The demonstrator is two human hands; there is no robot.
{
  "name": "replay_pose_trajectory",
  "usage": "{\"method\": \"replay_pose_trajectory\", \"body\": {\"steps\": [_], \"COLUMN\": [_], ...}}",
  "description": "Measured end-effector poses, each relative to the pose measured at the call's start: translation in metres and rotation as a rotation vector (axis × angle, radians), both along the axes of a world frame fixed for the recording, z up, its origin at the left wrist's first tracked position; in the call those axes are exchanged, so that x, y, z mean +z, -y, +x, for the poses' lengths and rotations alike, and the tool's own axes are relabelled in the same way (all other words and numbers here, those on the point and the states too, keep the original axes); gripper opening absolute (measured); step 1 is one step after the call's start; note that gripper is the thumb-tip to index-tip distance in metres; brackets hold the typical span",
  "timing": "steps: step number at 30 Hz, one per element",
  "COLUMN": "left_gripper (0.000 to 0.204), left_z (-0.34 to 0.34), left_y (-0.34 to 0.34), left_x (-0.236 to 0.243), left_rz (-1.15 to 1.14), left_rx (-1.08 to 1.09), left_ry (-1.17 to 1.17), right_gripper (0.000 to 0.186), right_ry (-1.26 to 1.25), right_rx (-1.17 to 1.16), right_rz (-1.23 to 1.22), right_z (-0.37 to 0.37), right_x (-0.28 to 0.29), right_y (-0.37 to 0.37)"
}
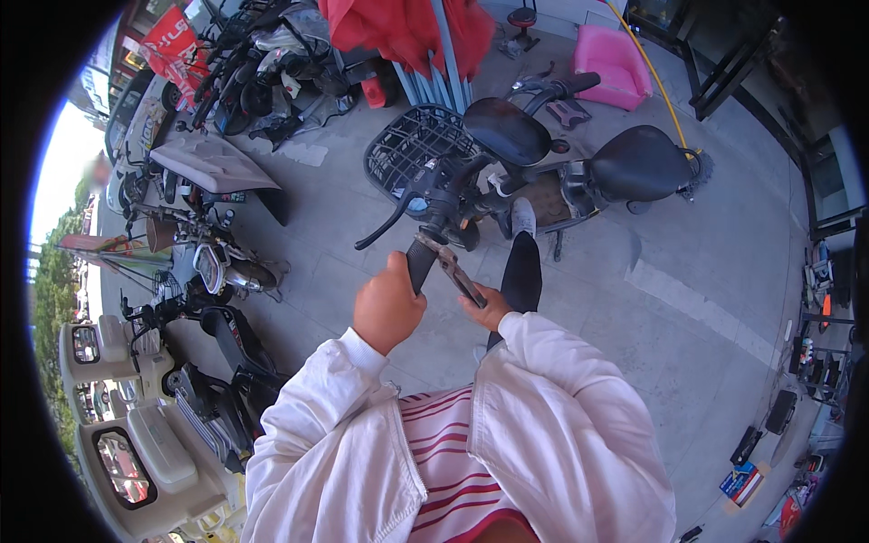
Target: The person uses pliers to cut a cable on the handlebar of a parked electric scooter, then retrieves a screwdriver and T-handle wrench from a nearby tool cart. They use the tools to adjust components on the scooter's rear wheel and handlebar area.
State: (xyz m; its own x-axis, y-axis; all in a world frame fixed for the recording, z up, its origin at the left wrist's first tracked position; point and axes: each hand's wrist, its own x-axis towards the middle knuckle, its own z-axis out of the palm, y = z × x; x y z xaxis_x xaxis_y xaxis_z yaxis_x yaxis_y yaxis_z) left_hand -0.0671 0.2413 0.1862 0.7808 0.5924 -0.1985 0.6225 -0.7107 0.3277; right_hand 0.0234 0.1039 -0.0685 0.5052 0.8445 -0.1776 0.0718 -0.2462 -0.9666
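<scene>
My left hand (385, 303) is wrapped round the black rubber handlebar grip (421, 258) of an electric scooter. My right hand (489, 308) holds rusty metal pliers (457, 271), whose head touches the grip near its inner end. A black brake lever (382, 231) sticks out to the left. Around the handlebar sit a black front basket (385, 158) and a dark mirror (502, 129); the seat (634, 163) is to the right. My white shoe (523, 217) is beside the scooter's footboard (548, 204).
Parked two-wheelers (235, 271) crowd the left, with a beige vehicle (154, 434) lower down. Red folded umbrellas (407, 27), a pink chair (606, 68) and a yellow hose (670, 122) are behind the scooter. Glass doors (760, 90) and clutter (778, 412) line the right.
</scene>
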Motion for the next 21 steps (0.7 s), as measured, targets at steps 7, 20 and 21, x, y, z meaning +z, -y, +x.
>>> {"method": "replay_pose_trajectory", "body": {"steps": [7, 20, 21], "left_gripper": [0.035, 0.031, 0.032], "left_z": [-0.003, -0.019, -0.021], "left_y": [-0.011, 0.019, 0.022], "left_x": [-0.038, -0.047, -0.05], "left_rz": [-1.022, -1.267, -0.982], "left_rx": [0.115, 0.334, 0.202], "left_ry": [0.291, 0.309, 0.335], "right_gripper": [0.041, 0.033, 0.031], "right_ry": [0.375, 0.599, 0.522], "right_rx": [0.483, 0.602, 0.473], "right_rz": [-0.811, -0.911, -0.764], "right_z": [0.094, 0.11, 0.106], "right_x": [0.289, 0.31, 0.258], "right_y": [0.114, 0.106, 0.13]}}
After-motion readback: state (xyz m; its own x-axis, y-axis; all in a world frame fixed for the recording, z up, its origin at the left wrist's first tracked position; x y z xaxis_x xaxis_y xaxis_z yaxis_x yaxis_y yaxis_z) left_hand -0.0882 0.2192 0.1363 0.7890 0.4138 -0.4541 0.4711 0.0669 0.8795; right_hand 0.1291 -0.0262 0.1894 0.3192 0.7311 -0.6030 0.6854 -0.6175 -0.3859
